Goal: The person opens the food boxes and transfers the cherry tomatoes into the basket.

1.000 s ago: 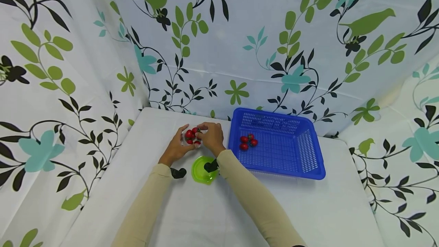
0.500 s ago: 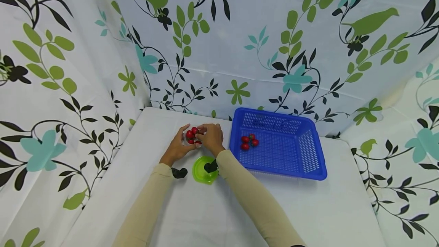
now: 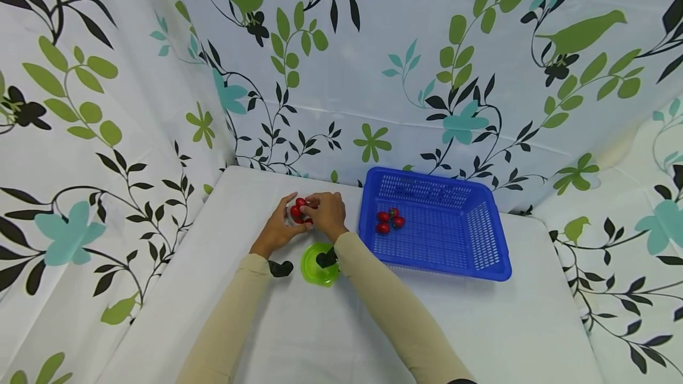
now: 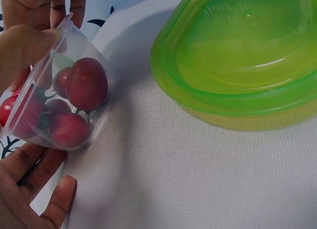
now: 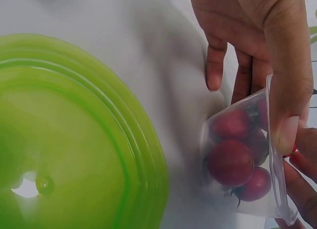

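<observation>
My left hand (image 3: pixel 277 231) grips a small clear plastic container (image 4: pixel 102 117) of cherry tomatoes, its thumb (image 5: pixel 290 108) over the rim and its fingers round the side. Inside lie several red cherry tomatoes (image 4: pixel 86 84), some with stems. At the container's mouth, my right hand (image 3: pixel 329 213) curls its thumb and fingers round a tomato (image 5: pixel 293 151) near the top, mostly hidden by the fingers. A translucent green lid (image 3: pixel 313 279) lies on the cloth on the near side of the container, partly below the right wrist.
A blue slotted plastic basket (image 3: pixel 443 265) stands to the right, with several cherry tomatoes (image 3: pixel 383 228) at its left side. A white cloth covers the table (image 3: pixel 320 336). Patterned curtains (image 3: pixel 347 76) hang behind and at both sides.
My right thumb and fingers have shifted slightly over the tomatoes at the container's mouth. The left hand keeps its grip. The whole view has drifted a little.
</observation>
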`<state>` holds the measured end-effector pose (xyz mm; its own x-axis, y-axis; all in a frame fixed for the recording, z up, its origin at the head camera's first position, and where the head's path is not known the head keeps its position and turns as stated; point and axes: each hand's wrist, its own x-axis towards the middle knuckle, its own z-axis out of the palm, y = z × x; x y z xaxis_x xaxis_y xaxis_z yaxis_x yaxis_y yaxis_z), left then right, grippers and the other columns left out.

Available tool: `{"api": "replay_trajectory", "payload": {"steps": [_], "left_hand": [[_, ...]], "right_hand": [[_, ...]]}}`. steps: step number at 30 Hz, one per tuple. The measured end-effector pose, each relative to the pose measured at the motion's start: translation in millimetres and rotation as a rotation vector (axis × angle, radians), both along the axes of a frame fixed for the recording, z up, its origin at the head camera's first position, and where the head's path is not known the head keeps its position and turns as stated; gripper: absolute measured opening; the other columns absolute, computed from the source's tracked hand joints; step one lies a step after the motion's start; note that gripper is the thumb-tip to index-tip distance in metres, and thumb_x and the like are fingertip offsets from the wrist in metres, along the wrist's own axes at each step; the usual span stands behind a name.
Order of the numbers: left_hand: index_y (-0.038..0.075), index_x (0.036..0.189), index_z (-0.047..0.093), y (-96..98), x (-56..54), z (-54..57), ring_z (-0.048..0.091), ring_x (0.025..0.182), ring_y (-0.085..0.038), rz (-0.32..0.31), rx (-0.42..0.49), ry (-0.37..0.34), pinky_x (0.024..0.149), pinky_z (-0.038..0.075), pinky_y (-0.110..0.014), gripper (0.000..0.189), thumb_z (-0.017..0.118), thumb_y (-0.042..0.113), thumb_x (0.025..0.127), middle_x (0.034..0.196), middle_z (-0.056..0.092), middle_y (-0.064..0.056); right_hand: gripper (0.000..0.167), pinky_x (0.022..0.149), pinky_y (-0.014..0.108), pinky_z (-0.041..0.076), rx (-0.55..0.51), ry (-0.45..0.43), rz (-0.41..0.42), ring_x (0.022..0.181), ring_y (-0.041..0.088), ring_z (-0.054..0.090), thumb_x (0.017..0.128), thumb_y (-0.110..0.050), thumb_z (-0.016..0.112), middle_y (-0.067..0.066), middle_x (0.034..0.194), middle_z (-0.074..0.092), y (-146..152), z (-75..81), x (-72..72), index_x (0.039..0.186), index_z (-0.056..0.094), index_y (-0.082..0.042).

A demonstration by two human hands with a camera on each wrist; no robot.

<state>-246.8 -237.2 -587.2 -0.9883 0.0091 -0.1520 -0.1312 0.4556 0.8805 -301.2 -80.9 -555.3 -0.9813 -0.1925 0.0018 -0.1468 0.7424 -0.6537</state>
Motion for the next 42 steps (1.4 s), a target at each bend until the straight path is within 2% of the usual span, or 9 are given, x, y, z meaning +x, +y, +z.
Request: {"api": "replay_trajectory", "payload": {"steps": [10,19,29,42], "left_hand": [[0.027,0.17,0.022,-0.2,-0.7,0.0,0.025,0.162,-0.047,-0.001,-0.014,0.014,0.13,0.027,-0.064,0.099,0.084,0.031,0.093,0.176,0.025,-0.019],[0.03,0.169,0.023,2.0,-2.5,-0.9,0.026,0.162,-0.043,0.003,-0.006,0.01,0.131,0.027,-0.063,0.097,0.083,0.025,0.093,0.175,0.028,-0.015],[0.03,0.17,0.022,0.0,-1.2,-0.3,0.025,0.162,-0.045,0.0,-0.012,0.01,0.13,0.025,-0.065,0.1,0.084,0.028,0.092,0.175,0.027,-0.017],[0.029,0.169,0.022,-0.3,-0.6,0.3,0.03,0.159,-0.046,-0.002,-0.023,0.002,0.129,0.029,-0.066,0.1,0.085,0.034,0.092,0.174,0.027,-0.02]], "right_hand": [[0.033,0.089,0.034,0.041,0.031,-0.017,0.019,0.099,0.017,0.05,0.096,-0.044,0.078,-0.006,0.1,0.081,-8.3,-1.0,-0.9,0.123,0.081,-0.025],[0.025,0.101,0.045,0.04,-0.002,0.003,0.021,0.101,0.021,0.052,0.09,-0.042,0.086,-0.007,0.091,0.079,-10.9,-1.5,1.8,0.109,0.084,-0.025],[0.026,0.103,0.045,0.041,-0.013,0.025,0.022,0.103,0.021,0.055,0.091,-0.04,0.085,-0.007,0.097,0.08,-7.3,4.5,6.3,0.112,0.083,-0.026],[0.028,0.101,0.042,0.043,-0.065,0.06,0.016,0.108,0.021,0.058,0.093,-0.035,0.084,-0.002,0.109,0.082,3.9,12.4,3.8,0.117,0.082,-0.022]]}}
